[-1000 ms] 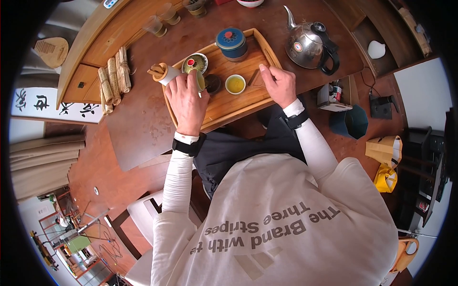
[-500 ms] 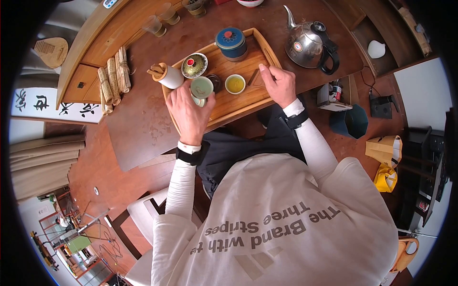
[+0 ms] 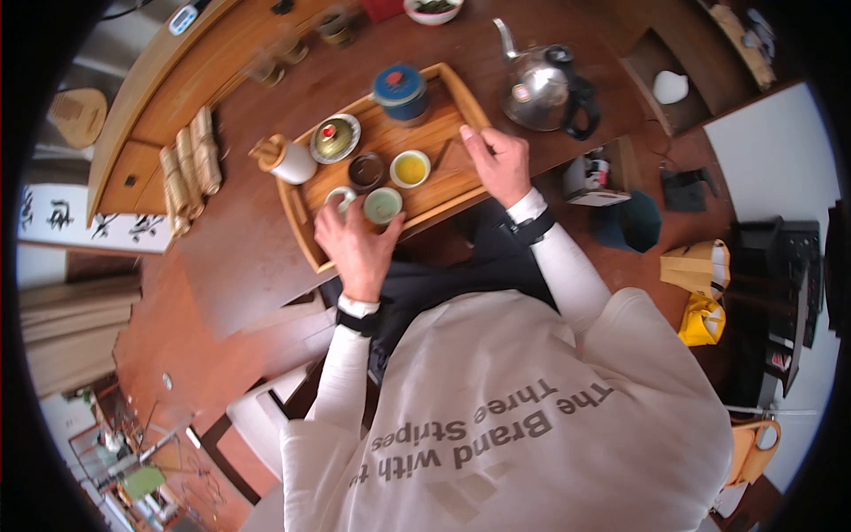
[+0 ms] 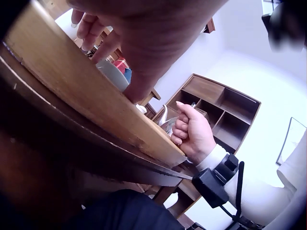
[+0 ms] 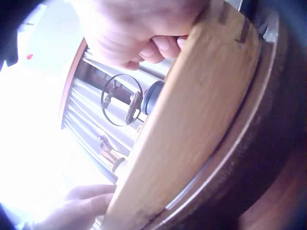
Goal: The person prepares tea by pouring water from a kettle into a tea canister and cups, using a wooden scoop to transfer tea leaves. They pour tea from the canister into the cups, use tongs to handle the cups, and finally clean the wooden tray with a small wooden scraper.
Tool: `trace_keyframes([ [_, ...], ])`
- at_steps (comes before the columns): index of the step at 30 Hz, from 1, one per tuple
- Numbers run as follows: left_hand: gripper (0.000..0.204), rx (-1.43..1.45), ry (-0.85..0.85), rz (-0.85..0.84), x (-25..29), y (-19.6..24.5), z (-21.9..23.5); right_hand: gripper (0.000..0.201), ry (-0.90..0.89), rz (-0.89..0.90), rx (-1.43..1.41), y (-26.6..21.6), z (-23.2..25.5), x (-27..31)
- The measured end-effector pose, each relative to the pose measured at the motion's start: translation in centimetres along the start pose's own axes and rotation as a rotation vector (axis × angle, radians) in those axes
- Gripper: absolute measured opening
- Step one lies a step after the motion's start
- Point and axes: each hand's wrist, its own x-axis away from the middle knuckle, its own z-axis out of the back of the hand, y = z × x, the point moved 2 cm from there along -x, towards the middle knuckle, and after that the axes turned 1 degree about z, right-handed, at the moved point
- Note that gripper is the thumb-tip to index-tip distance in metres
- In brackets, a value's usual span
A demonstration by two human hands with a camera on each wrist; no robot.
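My left hand (image 3: 356, 246) holds a pale green teacup (image 3: 383, 207) by its sides, thumb on one side and forefinger on the other, just inside the front edge of the wooden tray (image 3: 425, 219). Its other fingers spread over a second small cup (image 3: 340, 197), partly hidden. Close by are a dark round cup (image 3: 365, 171) and a white cup of yellow tea (image 3: 410, 168). My right hand (image 3: 501, 166) rests at the tray's right edge, fingers loosely curled; in the left wrist view that hand (image 4: 194, 134) shows nothing held.
A lidded bowl with a red knob (image 3: 335, 139), a blue canister (image 3: 399, 93) and a white holder of wooden tools (image 3: 290, 160) stand on or beside the tray. A metal kettle (image 3: 538, 89) is to the right, bamboo rolls (image 3: 189, 168) to the left, several glasses behind.
My left hand has brought the green teacup from a tilted position beside the dark cup toward the tray's front edge, now upright. The right hand stays at the rim; the head view has shifted.
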Motion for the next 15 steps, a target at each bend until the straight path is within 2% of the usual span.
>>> trace_keyframes([
  [2,0.057,0.013,0.013,0.008,-0.2,0.3,0.4,0.042,0.084,0.042,0.051,0.0,2.0,-0.4],
  [5,0.06,0.043,-0.034,0.03,-0.1,0.7,0.4,0.037,0.267,-0.053,-0.069,0.3,6.7,-1.6],
  [8,0.063,0.084,-0.006,0.027,-0.4,1.2,0.3,0.028,0.437,-0.121,0.059,3.7,12.8,-3.6],
  [9,0.066,0.07,-0.017,0.027,-0.7,1.5,0.2,0.027,0.509,-0.102,-0.007,4.1,14.0,-4.6],
  [10,0.066,0.073,-0.012,0.027,-1.1,1.8,0.0,0.028,0.523,-0.151,0.029,4.4,15.2,-5.3],
  [13,0.068,0.037,0.014,-0.061,-2.4,2.7,-1.0,0.031,0.428,-0.149,0.075,6.6,16.3,-6.6],
  [15,0.063,0.022,0.024,-0.096,-3.1,2.9,-2.0,0.034,0.251,-0.284,0.17,7.3,15.4,-6.8],
])
